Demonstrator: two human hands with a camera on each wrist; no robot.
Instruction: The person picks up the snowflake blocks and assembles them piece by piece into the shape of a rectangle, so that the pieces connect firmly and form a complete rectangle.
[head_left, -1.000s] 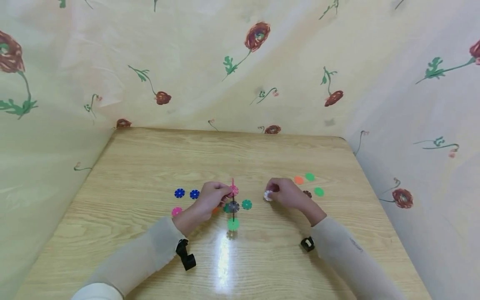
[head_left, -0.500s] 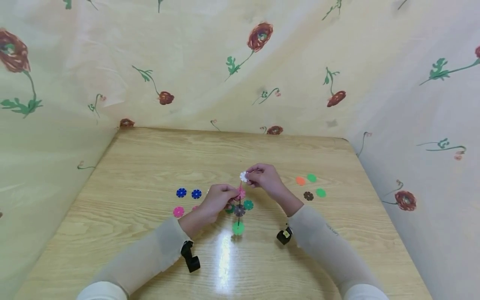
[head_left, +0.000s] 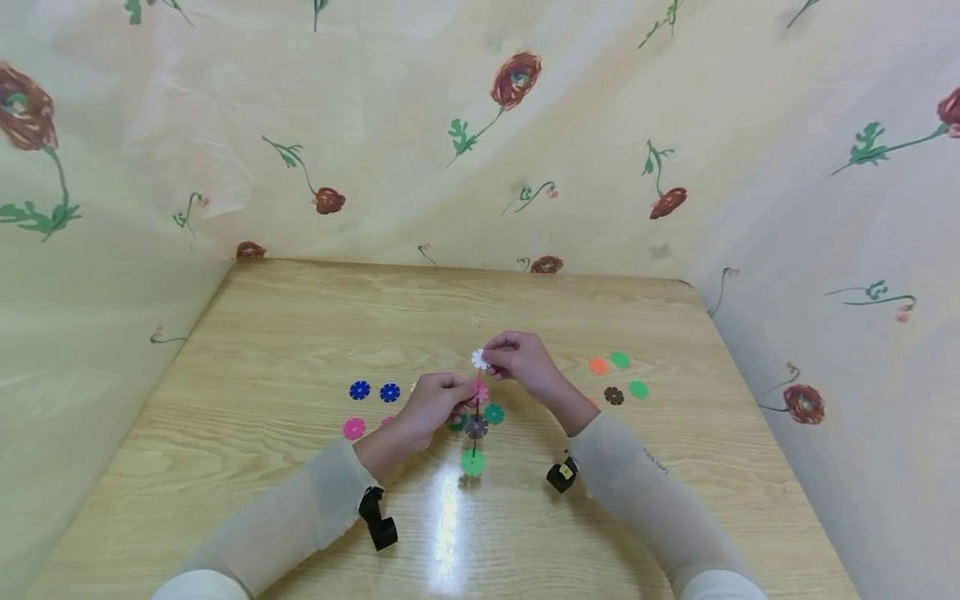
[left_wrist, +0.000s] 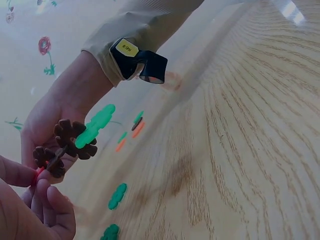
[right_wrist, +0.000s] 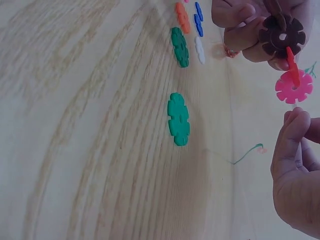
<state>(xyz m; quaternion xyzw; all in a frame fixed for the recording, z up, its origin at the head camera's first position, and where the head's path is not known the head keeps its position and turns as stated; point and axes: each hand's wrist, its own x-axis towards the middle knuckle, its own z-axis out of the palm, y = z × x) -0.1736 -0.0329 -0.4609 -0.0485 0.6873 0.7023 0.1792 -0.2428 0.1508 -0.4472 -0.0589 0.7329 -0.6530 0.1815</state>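
Observation:
My left hand [head_left: 433,407] pinches a chain of notched plastic discs between thumb and fingers. Along it are a bright green disc [head_left: 472,462] at the near end, a brown disc [head_left: 476,427] and a pink disc [head_left: 482,392]. A red disc [right_wrist: 293,67] joins brown to pink in the right wrist view. With thumb and forefinger, my right hand [head_left: 523,362] grips a white disc [head_left: 478,358] at the chain's far end, right at the pink one. In the right wrist view, the right fingertips hide most of that white disc. The left wrist view shows another brown disc [left_wrist: 75,140] carrying the green one.
Flat on the wooden table [head_left: 300,517] lie loose discs. Left are two blue discs [head_left: 360,390] and a pink one [head_left: 354,429]. A teal disc [head_left: 493,413] lies beside the chain. To the right are green [head_left: 620,360], orange [head_left: 597,366] and dark brown discs [head_left: 613,396]. Flowered cloth [head_left: 420,167] stands behind.
My right hand has lifted the white disc from the right side of the table and brought it left to the chain's far end. The left hand keeps its hold on the chain.

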